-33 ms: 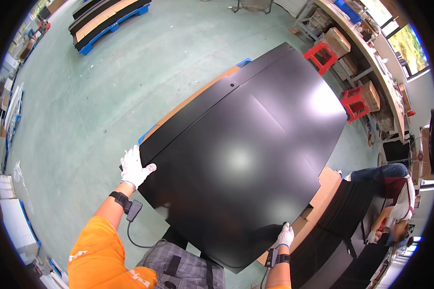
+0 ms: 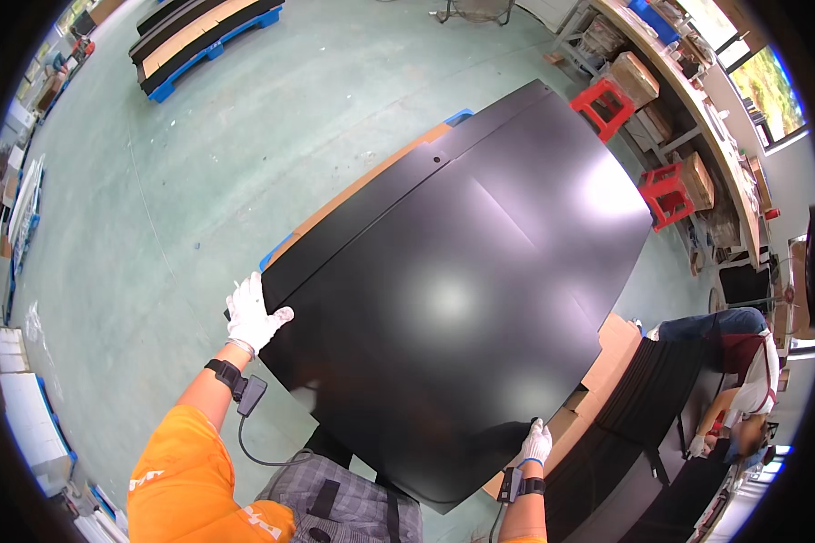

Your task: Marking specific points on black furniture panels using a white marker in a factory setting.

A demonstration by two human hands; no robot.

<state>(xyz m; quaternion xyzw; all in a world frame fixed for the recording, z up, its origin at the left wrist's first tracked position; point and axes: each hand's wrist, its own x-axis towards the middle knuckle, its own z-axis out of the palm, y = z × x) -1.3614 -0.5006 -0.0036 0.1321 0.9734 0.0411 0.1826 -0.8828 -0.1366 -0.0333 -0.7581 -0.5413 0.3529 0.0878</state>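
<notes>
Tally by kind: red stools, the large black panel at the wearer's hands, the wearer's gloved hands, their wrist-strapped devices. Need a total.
Red stools: 2
Large black panel: 1
Wearer's gloved hands: 2
Wrist-strapped devices: 2
Total: 7

Left fingers (image 2: 244, 293) spread, right fingers (image 2: 537, 431) apparently curled, forearms (image 2: 208, 391) apart

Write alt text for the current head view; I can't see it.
A person's white-gloved left hand and right hand touch opposite side edges of a large black panel, toward its near end. Brown cardboard shows along the panel's right side; farther right, another person is beside stacked black pieces.
</notes>
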